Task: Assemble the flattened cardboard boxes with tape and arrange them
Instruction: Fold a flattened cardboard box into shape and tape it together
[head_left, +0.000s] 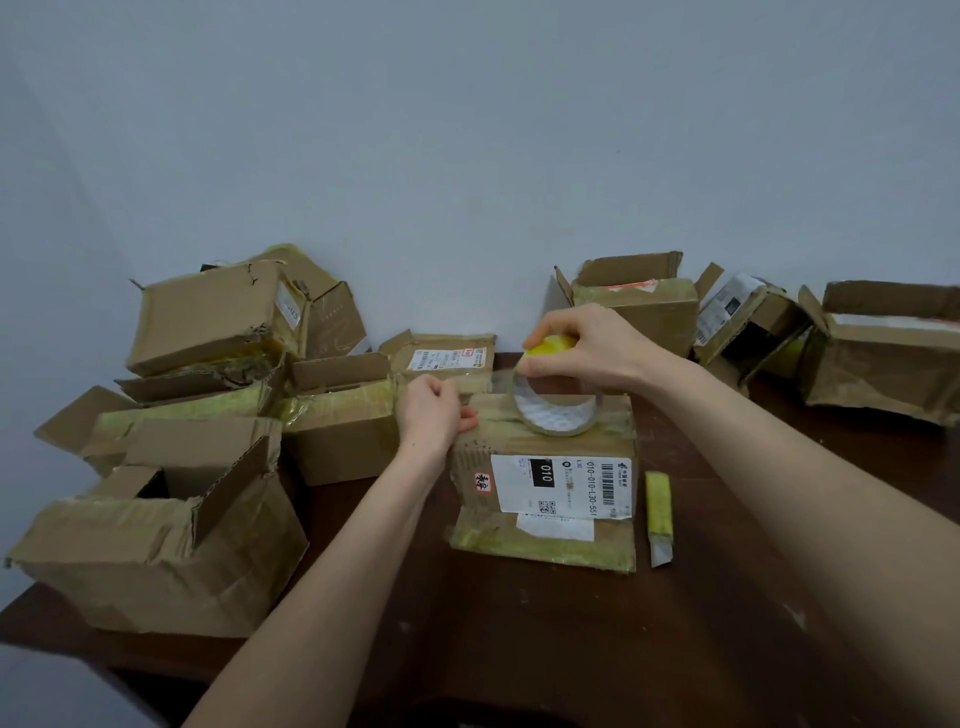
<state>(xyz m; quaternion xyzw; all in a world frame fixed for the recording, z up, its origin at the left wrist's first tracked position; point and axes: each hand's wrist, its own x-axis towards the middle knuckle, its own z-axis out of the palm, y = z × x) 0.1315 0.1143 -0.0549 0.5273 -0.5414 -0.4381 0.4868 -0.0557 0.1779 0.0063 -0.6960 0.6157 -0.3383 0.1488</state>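
A small cardboard box with a white shipping label stands on the dark wooden table in front of me. A roll of clear tape stands upright on the box's top, and my right hand grips the roll's upper edge. A strip of tape runs from the roll leftward across the top. My left hand presses the strip's end down at the box's top left edge, thumb on the top.
A yellow utility knife lies just right of the box. Several assembled and open boxes are piled at the left and middle back. More open boxes stand along the wall at the right.
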